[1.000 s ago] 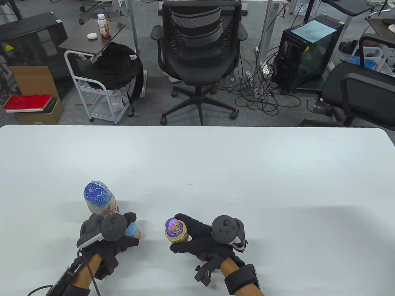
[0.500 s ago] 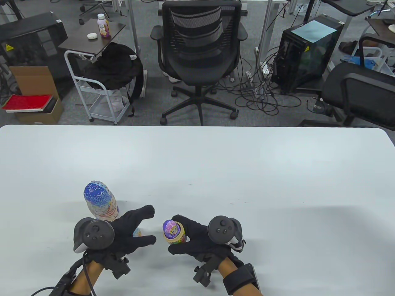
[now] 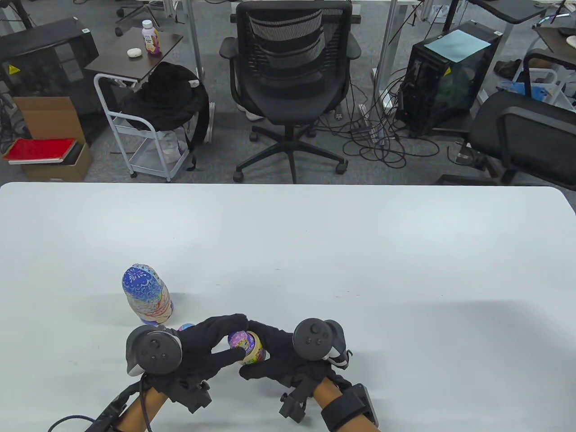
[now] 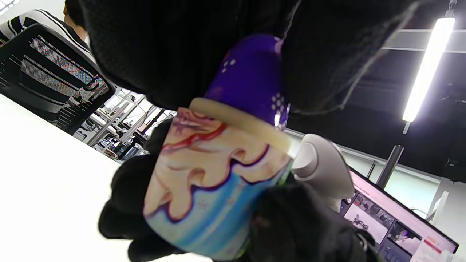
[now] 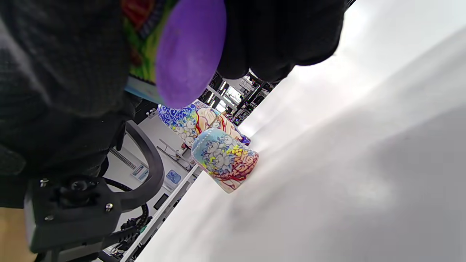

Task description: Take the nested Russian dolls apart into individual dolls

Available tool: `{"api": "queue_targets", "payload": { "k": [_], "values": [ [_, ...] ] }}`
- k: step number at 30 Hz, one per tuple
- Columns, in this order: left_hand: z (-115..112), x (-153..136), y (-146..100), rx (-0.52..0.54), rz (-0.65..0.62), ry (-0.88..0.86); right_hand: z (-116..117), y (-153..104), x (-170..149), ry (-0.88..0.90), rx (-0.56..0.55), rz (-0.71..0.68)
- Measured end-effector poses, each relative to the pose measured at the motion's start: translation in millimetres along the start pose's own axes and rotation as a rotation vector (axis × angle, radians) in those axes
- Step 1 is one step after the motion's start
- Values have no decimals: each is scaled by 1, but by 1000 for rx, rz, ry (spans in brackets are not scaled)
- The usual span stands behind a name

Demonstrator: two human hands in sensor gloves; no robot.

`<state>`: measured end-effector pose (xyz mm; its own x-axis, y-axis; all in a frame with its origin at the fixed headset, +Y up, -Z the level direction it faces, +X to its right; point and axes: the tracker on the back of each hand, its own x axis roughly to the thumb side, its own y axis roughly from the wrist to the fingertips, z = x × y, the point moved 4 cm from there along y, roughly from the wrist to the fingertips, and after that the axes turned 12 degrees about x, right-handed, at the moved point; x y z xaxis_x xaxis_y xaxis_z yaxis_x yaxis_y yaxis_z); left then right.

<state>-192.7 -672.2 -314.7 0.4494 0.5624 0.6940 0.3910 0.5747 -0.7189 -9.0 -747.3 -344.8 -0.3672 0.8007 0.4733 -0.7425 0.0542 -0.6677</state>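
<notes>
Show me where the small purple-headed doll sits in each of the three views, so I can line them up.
Table view: purple-headed doll low centre, in the grip of left hand and right hand.
Left wrist view: purple head top centre, inside a painted lower half.
Right wrist view: purple dome at top left, between gloved fingers.
Shared landmark: the white table.

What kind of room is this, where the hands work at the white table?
Probably an office or lab workspace. Behind the white table stand a black office chair and a computer tower with cables tangled on the grey carpet.
</notes>
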Motion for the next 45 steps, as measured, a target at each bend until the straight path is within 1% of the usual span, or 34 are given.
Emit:
{"api": "queue_targets", "payload": {
  "k": [4,9,13,15,18,20,23,25,29,34,38,41,42,45],
  "values": [
    [14,4,1,54,-9,-23,-1,0,-1,-3,1,1],
    [39,6,1,144,-4,-56,-5,-2,-3,-10,-10,19],
    [54,1,-2,181,9,-6,-12,-4,-6,-43,-33,45],
    [56,-3,-2,180,30,44,-18,-6,-7,-51,-56,56],
    [49,-9,-4,135,53,154,-30,-12,-10,-34,-109,63],
    [37,-15,-4,72,73,229,-41,-18,-12,-7,-166,61],
    [18,-21,-3,0,84,266,-52,-26,-14,33,-233,47],
    [0,-23,-2,-60,70,312,-57,-29,-14,49,-262,39],
    [-25,-27,3,-149,36,409,-58,-32,-14,43,-275,34],
    [-47,-37,2,-224,50,415,-57,-30,-14,39,-264,31],
    [-53,-37,3,-225,26,440,-55,-29,-13,40,-256,29],
    [-52,-37,4,-234,21,446,-53,-28,-12,36,-248,26],
    [-49,-36,4,-227,19,444,-53,-28,-11,35,-247,26],
    [-19,-26,8,-97,14,450,-52,-28,-10,29,-246,20]
  ]
}}
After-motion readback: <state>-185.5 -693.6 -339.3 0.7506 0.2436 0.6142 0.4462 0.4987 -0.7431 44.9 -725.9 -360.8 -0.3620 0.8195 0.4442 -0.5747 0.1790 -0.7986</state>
